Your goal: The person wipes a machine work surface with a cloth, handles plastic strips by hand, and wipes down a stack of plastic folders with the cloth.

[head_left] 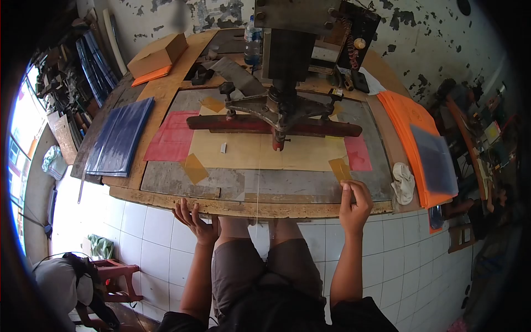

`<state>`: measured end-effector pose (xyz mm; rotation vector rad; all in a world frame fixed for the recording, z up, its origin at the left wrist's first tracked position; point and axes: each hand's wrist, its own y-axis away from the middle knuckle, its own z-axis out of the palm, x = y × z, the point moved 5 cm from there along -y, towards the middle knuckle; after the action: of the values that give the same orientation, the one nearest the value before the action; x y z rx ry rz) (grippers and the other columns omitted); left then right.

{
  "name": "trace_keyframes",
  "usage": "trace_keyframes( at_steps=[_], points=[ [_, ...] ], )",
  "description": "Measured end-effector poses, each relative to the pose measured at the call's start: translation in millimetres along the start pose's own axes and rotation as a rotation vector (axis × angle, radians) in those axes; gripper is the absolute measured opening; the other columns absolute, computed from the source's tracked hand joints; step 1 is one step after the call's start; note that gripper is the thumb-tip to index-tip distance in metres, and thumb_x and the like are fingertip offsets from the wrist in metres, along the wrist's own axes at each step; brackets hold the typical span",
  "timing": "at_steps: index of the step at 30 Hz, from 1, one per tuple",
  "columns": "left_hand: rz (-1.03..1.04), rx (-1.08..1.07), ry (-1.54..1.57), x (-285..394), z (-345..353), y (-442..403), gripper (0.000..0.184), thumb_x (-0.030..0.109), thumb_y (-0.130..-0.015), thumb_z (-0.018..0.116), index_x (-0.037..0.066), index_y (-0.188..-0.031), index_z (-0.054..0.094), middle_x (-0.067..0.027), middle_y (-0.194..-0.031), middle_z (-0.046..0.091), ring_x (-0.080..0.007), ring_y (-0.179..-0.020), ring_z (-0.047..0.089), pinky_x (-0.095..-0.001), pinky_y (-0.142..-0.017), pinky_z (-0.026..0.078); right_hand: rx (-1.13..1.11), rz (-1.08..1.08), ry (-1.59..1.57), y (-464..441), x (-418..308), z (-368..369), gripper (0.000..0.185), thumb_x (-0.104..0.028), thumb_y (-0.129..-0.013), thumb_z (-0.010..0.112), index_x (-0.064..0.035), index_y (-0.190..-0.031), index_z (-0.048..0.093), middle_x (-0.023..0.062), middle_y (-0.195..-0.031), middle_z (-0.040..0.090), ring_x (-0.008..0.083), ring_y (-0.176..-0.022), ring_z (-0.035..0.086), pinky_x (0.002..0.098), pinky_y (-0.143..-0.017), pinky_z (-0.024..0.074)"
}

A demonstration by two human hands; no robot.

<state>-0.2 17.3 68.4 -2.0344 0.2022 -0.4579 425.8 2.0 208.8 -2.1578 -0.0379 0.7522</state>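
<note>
My left hand rests on the wooden front edge of the worktable, fingers apart and nothing in them. At the right, my right hand has thumb and fingers pinched at the lower end of an amber tape piece. That tape lies over the corner of a pale yellow sheet on the grey metal plate. Another amber tape piece sits at the sheet's left corner. Pink sheets show at both ends. A press head with a dark red bar hangs above and hides part of the sheet.
Blue plastic sheets lie at the left, a cardboard box behind them. Orange sheets with a clear plastic stack and a white cloth are at the right. A person bends near a red stool.
</note>
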Motion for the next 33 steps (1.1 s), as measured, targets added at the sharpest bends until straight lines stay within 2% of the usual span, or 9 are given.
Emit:
trace_keyframes(
  at_steps=[8,11,14,18,21,24,27,28,33],
  points=[
    [-0.005,-0.056,0.028,8.5,-10.6,-11.1,0.066,0.025,-0.098,0.068,0.009,-0.156,0.042,-0.0281,-0.17,0.035,-0.0554,-0.158,0.026,-0.0734,-0.128,0.016,-0.012,-0.042,-0.028,2.1,2.1,0.0,0.008,-0.007,-0.102,0.071,-0.0006,-0.099,0.075,0.0115,-0.1,0.077,0.0325,-0.094,0.073,0.0426,-0.085,0.0559],
    [0.009,-0.043,-0.023,6.1,-17.5,-14.6,0.054,0.034,-0.1,0.066,0.011,-0.147,0.055,-0.0212,-0.165,0.046,-0.0458,-0.157,0.035,-0.0648,-0.128,0.019,-0.039,-0.076,-0.037,3.3,2.3,-1.1,0.008,-0.007,-0.102,0.071,-0.0004,-0.099,0.075,0.0112,-0.1,0.077,0.0327,-0.093,0.073,0.0425,-0.085,0.0559],
    [-0.002,-0.072,-0.031,9.2,-41.3,-43.2,0.036,0.031,-0.101,0.062,0.011,-0.129,0.068,-0.0144,-0.142,0.067,-0.0348,-0.137,0.056,-0.0537,-0.12,0.03,-0.064,-0.084,-0.052,4.1,2.4,-2.9,0.009,-0.009,-0.102,0.072,-0.0013,-0.101,0.076,0.0108,-0.104,0.077,0.0323,-0.096,0.073,0.043,-0.087,0.0555],
    [0.005,-0.165,0.164,2.6,-56.8,-120.4,0.019,0.019,-0.1,0.06,0.008,-0.109,0.073,-0.0062,-0.096,0.073,-0.0284,-0.094,0.065,-0.0456,-0.099,0.04,-0.192,-0.018,-0.112,-3.2,6.5,-2.8,0.013,-0.015,-0.104,0.072,-0.0029,-0.106,0.078,0.0102,-0.112,0.077,0.0322,-0.108,0.071,0.0455,-0.097,0.0528],
    [-0.079,-0.444,0.296,5.5,-38.8,-168.2,0.021,0.023,-0.101,0.064,0.007,-0.111,0.074,-0.006,-0.098,0.075,-0.0309,-0.1,0.067,-0.0484,-0.097,0.044,-0.298,-0.006,-0.078,-17.2,7.4,1.7,0.022,-0.023,-0.105,0.071,-0.0037,-0.114,0.078,0.0109,-0.123,0.075,0.033,-0.12,0.067,0.0466,-0.107,0.0494],
    [-0.038,-0.67,0.39,3.2,2.8,-193.6,0.033,0.033,-0.103,0.066,0.005,-0.119,0.075,-0.0101,-0.114,0.075,-0.0349,-0.115,0.067,-0.0535,-0.102,0.045,-0.441,-0.003,0.012,-38.8,13.2,19.3,0.035,-0.03,-0.107,0.07,-0.004,-0.129,0.073,0.0138,-0.138,0.069,0.0353,-0.133,0.062,0.0481,-0.117,0.0449],
    [0.109,-0.663,0.157,3.7,46.0,-194.6,0.045,0.038,-0.107,0.061,0.004,-0.135,0.071,-0.0172,-0.143,0.067,-0.0375,-0.139,0.058,-0.0526,-0.117,0.041,-0.571,0.041,0.129,-63.8,40.5,61.8,0.051,-0.038,-0.108,0.068,-0.0049,-0.146,0.063,0.0162,-0.154,0.058,0.0375,-0.145,0.053,0.0494,-0.125,0.0395],
    [0.088,-0.722,0.137,-5.1,70.1,-187.9,0.053,0.043,-0.106,0.06,0.005,-0.142,0.067,-0.02,-0.157,0.055,-0.0374,-0.148,0.05,-0.0535,-0.121,0.038,-0.583,0.036,0.2,-70.4,47.2,76.8,0.056,-0.04,-0.108,0.067,-0.0051,-0.15,0.06,0.0166,-0.159,0.054,0.0381,-0.149,0.05,0.0497,-0.127,0.0379],
    [0.149,-0.709,0.193,1.6,131.5,-202.0,0.056,0.045,-0.107,0.056,0.007,-0.148,0.063,-0.0202,-0.159,0.055,-0.0383,-0.151,0.047,-0.0546,-0.124,0.036,-0.617,0.037,0.251,-103.2,81.1,125.3,0.063,-0.046,-0.109,0.063,-0.0089,-0.159,0.053,0.0162,-0.168,0.045,0.0387,-0.157,0.04,0.0494,-0.13,0.035]
  ],
)
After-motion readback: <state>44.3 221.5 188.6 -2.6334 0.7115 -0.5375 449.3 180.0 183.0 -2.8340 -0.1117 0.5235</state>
